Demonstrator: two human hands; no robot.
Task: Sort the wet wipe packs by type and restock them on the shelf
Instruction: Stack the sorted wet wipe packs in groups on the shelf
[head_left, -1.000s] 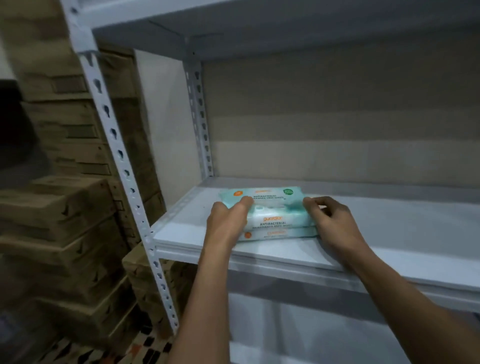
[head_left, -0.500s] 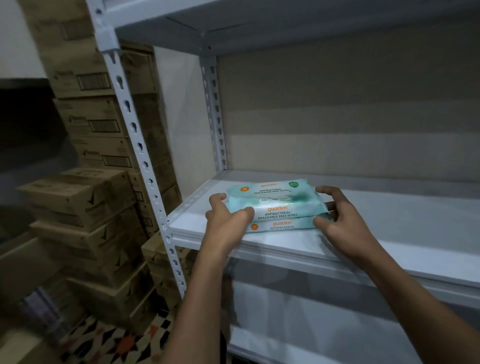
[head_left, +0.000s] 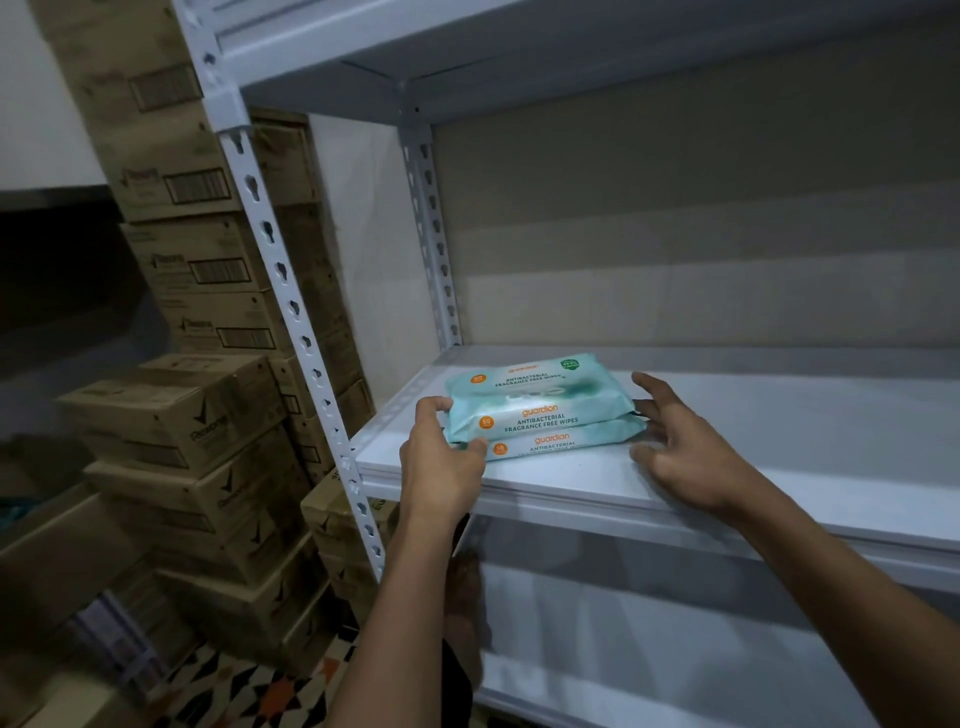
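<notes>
— So, where are the packs sitting right now?

— Two teal wet wipe packs (head_left: 540, 410), one stacked flat on the other, near the left front corner of the white shelf (head_left: 779, 447), both marked antibacterial fragrance free. Same type, as far as I can read.

— And your hands?

— My left hand (head_left: 441, 457) pinches the stack's left end, thumb low at the front corner and fingers (head_left: 434, 405) curled at the upper edge. My right hand (head_left: 680, 457) is just beside the right end with its fingers spread and straight, holding nothing; whether a fingertip brushes the wrapper I can't tell.

— What makes this step go well?

— Squaring the pair, I'd say. The upper pack sits a little askew over the lower, so I'd press both ends inward evenly, labels facing out, then slide the stack back toward the corner post (head_left: 431, 234) to leave room alongside.

— Any risk?

— The wrappers look slick and soft; pushing one side only would probably skew the top pack.
</notes>
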